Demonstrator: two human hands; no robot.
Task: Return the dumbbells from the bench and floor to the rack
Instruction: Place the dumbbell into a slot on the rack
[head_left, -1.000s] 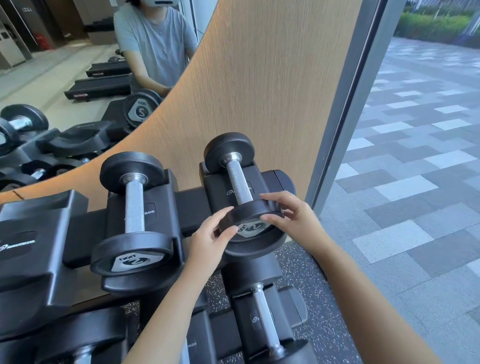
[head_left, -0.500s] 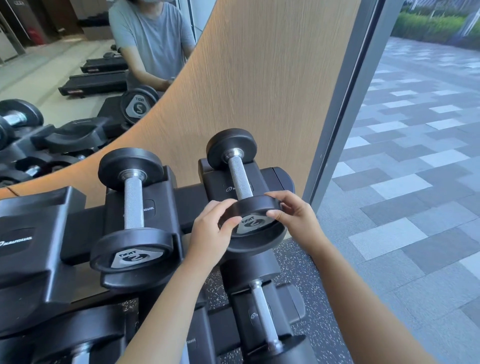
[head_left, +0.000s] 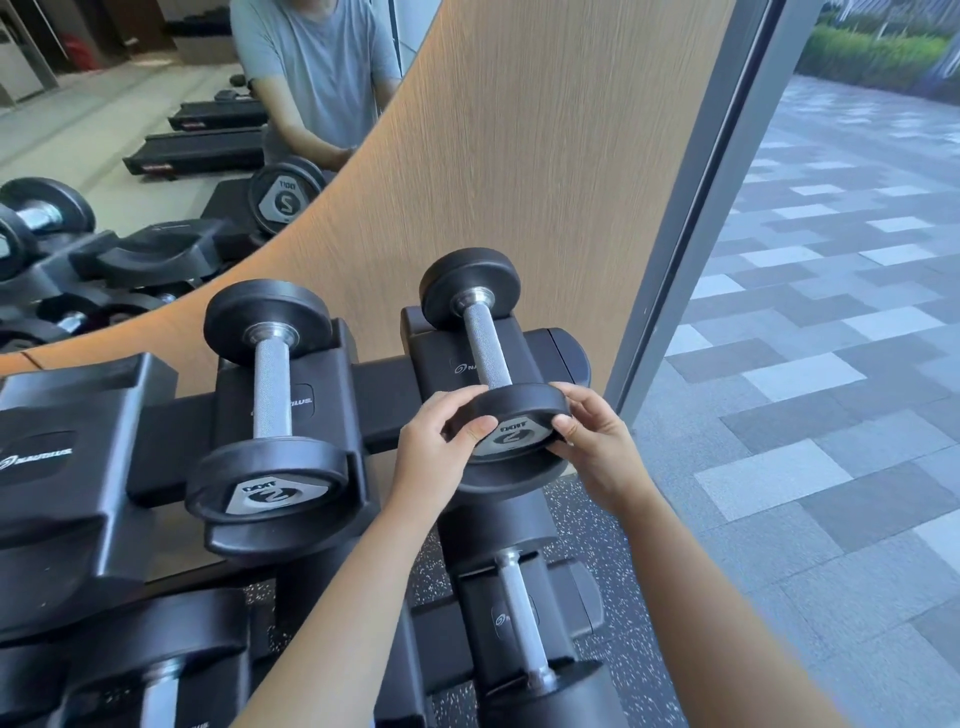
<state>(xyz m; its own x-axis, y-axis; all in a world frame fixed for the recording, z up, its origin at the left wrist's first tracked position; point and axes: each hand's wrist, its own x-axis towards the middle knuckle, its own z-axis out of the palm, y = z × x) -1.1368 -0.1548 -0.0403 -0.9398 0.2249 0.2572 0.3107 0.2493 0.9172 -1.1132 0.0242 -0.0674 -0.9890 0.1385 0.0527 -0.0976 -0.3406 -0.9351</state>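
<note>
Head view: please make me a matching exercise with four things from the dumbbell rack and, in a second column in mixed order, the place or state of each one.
Column 1
1. right dumbbell
2. left dumbbell
3. lower dumbbell
4. empty cradle

Column 2
A. on the tier below, under the held one
B. far left of the top tier, nothing in it
C. near end gripped by the left hand and the right hand
D. resting in its cradle, no hand on it

Pairs: 1-C, 2-D, 3-A, 4-B
</note>
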